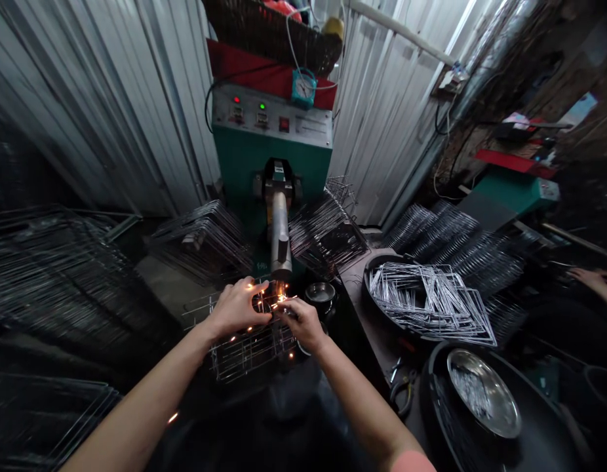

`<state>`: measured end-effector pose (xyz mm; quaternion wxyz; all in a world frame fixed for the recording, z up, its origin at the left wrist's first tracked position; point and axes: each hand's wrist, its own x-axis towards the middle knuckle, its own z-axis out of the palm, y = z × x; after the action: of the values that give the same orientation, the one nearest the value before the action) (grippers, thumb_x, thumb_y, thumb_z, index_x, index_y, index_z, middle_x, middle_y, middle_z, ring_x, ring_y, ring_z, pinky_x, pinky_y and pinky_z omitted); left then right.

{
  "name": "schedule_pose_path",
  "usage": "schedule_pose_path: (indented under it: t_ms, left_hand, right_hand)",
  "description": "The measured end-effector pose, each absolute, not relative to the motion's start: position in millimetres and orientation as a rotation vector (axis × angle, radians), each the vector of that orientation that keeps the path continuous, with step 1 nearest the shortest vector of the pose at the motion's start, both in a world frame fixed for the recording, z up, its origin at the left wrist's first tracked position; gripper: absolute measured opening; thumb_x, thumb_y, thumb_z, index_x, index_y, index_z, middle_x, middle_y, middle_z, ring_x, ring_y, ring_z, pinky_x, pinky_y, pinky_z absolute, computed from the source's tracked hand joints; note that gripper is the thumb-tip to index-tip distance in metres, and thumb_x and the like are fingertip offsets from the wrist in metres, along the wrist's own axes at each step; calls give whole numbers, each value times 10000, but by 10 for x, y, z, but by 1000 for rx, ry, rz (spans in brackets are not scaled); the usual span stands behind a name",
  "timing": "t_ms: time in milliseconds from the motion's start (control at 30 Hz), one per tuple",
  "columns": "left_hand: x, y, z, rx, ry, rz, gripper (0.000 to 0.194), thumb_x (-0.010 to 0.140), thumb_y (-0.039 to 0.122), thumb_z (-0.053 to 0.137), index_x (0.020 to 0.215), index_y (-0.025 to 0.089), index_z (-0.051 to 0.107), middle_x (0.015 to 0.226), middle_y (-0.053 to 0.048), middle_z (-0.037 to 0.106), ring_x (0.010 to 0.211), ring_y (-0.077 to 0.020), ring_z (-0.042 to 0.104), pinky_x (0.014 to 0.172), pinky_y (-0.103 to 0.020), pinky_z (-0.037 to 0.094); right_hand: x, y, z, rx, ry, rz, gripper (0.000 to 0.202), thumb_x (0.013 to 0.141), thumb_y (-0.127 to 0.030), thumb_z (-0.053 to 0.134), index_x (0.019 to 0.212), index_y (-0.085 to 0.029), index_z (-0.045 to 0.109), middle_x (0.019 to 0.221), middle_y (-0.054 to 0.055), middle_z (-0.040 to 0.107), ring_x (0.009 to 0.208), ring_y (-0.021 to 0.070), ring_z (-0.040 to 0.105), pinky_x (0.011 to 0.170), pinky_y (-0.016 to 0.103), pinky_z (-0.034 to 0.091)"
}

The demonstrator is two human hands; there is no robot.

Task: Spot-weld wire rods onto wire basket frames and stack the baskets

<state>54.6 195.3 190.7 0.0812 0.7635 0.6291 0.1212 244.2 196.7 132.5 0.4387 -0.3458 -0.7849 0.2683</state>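
Your left grip (239, 307) grasps the wire rack (244, 358) and your right grip (305, 322) pinches something indistinct, so brace both steadily, fingertips clear of the sparks (282, 297).

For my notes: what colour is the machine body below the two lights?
Machine body: dark green; head view shows it.

The machine (271, 147) stood before the wall (136, 98), a clock (303, 88) at its upper front. Its arm (280, 226) reached forward over the rack (244, 351), between a left stack (200, 239) and a right stack (328, 233). A cup (320, 293) sat just right of the arm's tip. Farther right, a tray (369, 301) held frames (426, 298); nearer, a basin (435, 406) held a dish (507, 419) with rods (473, 392) in it. Pliers (406, 396) lay on the bench (360, 278), left of the basin.
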Motion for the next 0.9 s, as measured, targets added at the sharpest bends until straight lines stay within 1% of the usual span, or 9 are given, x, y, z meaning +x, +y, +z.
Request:
schedule_pose_path:
  t_ms: [67, 167, 267, 400, 567, 667, 800, 867, 900]
  left_hand:
    - [542, 1967, 1894, 2282, 1882, 357, 707, 614, 465, 629, 1273, 250, 488, 1269, -117, 482, 1175, -318, 456, 969, -446, 372]
    - [525, 2045, 1878, 2280, 1899, 325, 740, 595, 481, 659, 1280, 267, 478, 1336, -120, 435, 1229, -323, 406, 1000, -458, 342]
    - [496, 2148, 1860, 2283, 1894, 311, 754, 590, 487, 673, 1283, 266, 473, 1366, -130, 409, 1256, -314, 383, 1015, -455, 331]
    - [454, 2239, 1830, 2235, 1903, 323, 742, 602, 501, 668, 1275, 248, 482, 1374, -142, 401, 1271, -310, 375, 1025, -451, 330]
    - [425, 2289, 1805, 2245, 1922, 385, 722, 608, 501, 670, 1267, 268, 488, 1359, -127, 419, 1240, -297, 418, 1013, -441, 353]
    - [428, 2315, 1789, 2237, 1932, 390, 716, 620, 494, 662, 1267, 241, 491, 1357, -149, 415, 1247, -306, 409, 1020, -446, 343]
    - [464, 2346, 1764, 2193, 1899, 392, 730, 620, 488, 658, 1285, 252, 471, 1380, -138, 396, 1244, -303, 415, 1022, -438, 345]
    - [468, 2347, 1759, 2177, 1863, 390, 745, 623, 514, 649, 1297, 260, 455, 1401, -131, 375, 1264, -300, 392, 1038, -441, 324]
    - [453, 2343, 1757, 2173, 1837, 380, 764, 627, 541, 638, 1309, 262, 438, 1420, -132, 351, 1288, -303, 358, 1058, -460, 288]
  right_hand:
    - [2468, 1900, 1240, -924, -1835, 690, 251, 796, -214, 628, 1047, -204, 621, 1014, 65, 662, 946, 184, 611, 830, 297, 482]
    - [2477, 1897, 1147, -1018, -1705, 731, 121, 812, -215, 582, 903, -187, 655, 865, 46, 677, 810, 175, 627, 738, 280, 488]
    - [2441, 2010, 1130, -1032, -1694, 746, 99, 803, -199, 559, 815, -186, 657, 771, 23, 663, 729, 163, 614, 681, 260, 477]
    - [2390, 2164, 1159, -1031, -1717, 733, 93, 793, -194, 563, 823, -188, 652, 790, 23, 666, 744, 159, 614, 693, 250, 472]
    - [2377, 2234, 1185, -1084, -1760, 702, 93, 793, -184, 565, 827, -192, 650, 810, 24, 675, 763, 159, 615, 708, 249, 474]
    - [2369, 2273, 1219, -1097, -1784, 692, 97, 801, -195, 560, 831, -193, 653, 821, 27, 675, 776, 158, 615, 720, 251, 474]
    - [2403, 2267, 1256, -1132, -1772, 717, 112, 803, -262, 560, 806, -196, 650, 823, 31, 666, 780, 161, 609, 729, 260, 473]
    - [2506, 2145, 1198, -1179, -1669, 748, 154, 784, -304, 572, 855, -186, 640, 839, 37, 658, 789, 168, 602, 735, 268, 473]
    - [2590, 2041, 1133, -1210, -1596, 778, 197, 788, -324, 559, 905, -181, 629, 859, 42, 654, 803, 172, 599, 738, 272, 472]
